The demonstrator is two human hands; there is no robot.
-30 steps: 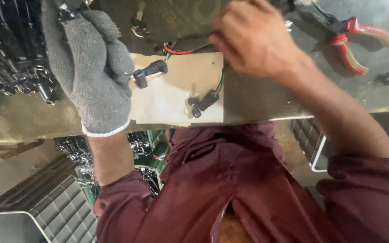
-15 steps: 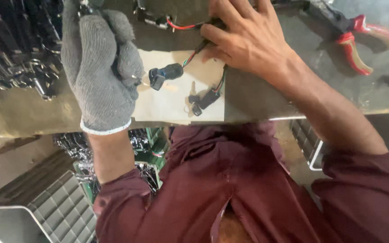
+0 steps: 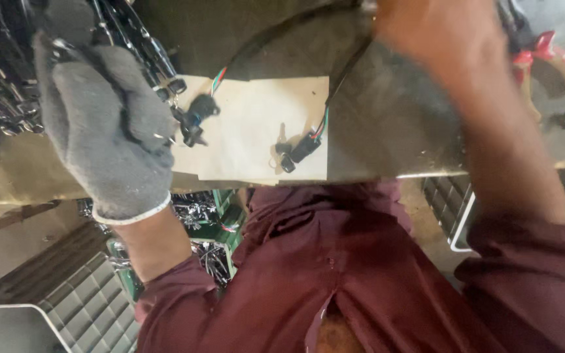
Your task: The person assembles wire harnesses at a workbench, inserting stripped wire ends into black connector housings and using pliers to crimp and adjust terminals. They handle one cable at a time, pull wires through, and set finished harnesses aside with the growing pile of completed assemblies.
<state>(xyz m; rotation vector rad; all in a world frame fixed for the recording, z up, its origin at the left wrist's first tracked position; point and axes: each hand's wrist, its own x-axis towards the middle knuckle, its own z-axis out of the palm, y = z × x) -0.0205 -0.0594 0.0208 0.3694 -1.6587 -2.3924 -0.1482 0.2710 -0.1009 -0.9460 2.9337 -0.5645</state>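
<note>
Right hand (image 3: 439, 33) now off wires, grip unclear; gloved left hand (image 3: 102, 124) fisted on connector (image 3: 194, 117).

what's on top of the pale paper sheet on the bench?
On the paper sheet: two black connectors on coloured wires, one at its left edge, one near the middle. The gloved left hand covers the area beside its left edge.

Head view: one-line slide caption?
Gloved left hand grips a black connector over paper; bare right hand blurred above.
</note>
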